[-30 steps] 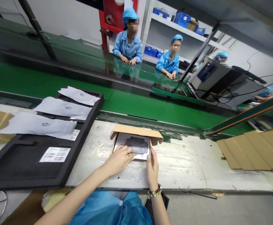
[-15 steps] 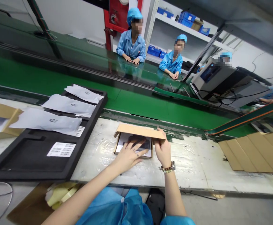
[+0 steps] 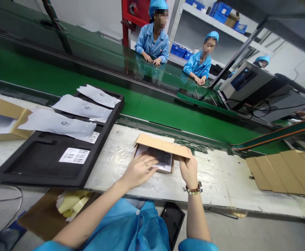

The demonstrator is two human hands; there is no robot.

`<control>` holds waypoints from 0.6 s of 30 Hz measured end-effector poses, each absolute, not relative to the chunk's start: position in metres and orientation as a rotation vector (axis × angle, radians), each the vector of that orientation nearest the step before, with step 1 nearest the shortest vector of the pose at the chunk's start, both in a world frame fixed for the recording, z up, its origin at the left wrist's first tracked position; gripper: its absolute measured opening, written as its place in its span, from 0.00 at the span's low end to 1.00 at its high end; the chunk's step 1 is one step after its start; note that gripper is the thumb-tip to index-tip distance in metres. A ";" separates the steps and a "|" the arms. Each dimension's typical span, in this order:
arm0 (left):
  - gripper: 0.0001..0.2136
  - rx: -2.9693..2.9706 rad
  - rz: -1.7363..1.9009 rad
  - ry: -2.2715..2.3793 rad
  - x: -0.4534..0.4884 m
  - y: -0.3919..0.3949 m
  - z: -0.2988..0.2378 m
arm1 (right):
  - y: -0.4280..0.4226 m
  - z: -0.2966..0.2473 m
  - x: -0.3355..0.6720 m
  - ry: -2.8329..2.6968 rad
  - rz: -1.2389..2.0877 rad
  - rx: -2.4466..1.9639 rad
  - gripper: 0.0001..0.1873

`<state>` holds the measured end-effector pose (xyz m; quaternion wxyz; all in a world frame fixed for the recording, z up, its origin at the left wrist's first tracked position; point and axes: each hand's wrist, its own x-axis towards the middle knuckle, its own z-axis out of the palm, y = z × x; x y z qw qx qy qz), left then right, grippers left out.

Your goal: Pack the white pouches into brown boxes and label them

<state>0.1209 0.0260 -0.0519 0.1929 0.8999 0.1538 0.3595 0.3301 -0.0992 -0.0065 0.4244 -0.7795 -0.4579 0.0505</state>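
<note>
A small brown cardboard box [image 3: 162, 146] lies on the worn white bench in front of me, its lid flap partly lowered. Inside it shows a dark item in a clear bag [image 3: 160, 157]. My left hand [image 3: 139, 170] rests flat on that bagged item at the box's near edge, fingers stretched out. My right hand [image 3: 188, 169] pinches the right end of the lid flap from below and holds it tilted over the box. A bead bracelet sits on my right wrist.
A black foam tray [image 3: 50, 164] at the left carries white pouches [image 3: 59, 124] and a barcode label [image 3: 74, 155]. Another open carton [image 3: 6, 116] is at the far left. Flat cardboard blanks [image 3: 285, 170] lie at the right. Beyond runs a green conveyor [image 3: 168, 116]; co-workers in blue stand across it.
My right hand moved from the box's near side to the lid flap and has drawn it down over the box. My left hand stayed on the bagged item.
</note>
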 end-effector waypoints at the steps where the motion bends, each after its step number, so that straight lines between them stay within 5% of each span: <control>1: 0.13 2.395 1.255 0.572 0.109 0.032 -0.049 | -0.095 -0.002 0.335 -1.145 0.119 -1.971 0.16; 3: 0.22 2.116 1.525 0.898 0.092 0.050 -0.043 | -0.088 0.004 0.344 -1.150 0.118 -2.004 0.14; 6: 0.40 2.003 1.099 0.978 0.091 0.089 -0.032 | -0.081 0.005 0.349 -1.166 0.131 -2.019 0.15; 9: 0.29 2.071 0.527 0.760 0.111 0.116 -0.018 | -0.079 0.004 0.348 -1.192 0.143 -1.991 0.16; 12: 0.19 2.150 0.379 0.698 0.125 0.118 -0.012 | -0.082 -0.001 0.343 -1.232 0.161 -1.934 0.18; 18: 0.34 2.238 0.380 0.492 0.090 0.103 -0.036 | -0.118 -0.046 0.325 -1.367 0.236 -1.894 0.28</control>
